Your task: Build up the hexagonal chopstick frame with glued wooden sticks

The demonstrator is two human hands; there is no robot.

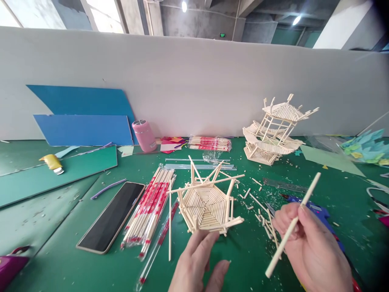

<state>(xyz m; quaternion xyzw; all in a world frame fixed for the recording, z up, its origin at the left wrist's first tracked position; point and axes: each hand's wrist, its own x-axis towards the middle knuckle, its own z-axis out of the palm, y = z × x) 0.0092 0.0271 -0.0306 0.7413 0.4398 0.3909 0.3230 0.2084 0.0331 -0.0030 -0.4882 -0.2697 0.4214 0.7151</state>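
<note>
My right hand (310,247) is closed round a long pale wooden stick (292,226) that slants up to the right. My left hand (199,263) lies open at the bottom centre, its fingertips touching the near edge of a hexagonal structure of wooden sticks (206,205) on the green table. Short stick offcuts (258,207) lie scattered between that structure and my right hand. A finished stick pavilion model (273,129) stands farther back on the right.
Packs of wrapped chopsticks (150,207) and a dark phone (114,215) lie left of the structure. A pink bottle (144,136), blue boards (85,117) and another chopstick pack (209,143) sit by the white partition. A blue glue gun (316,211) lies behind my right hand.
</note>
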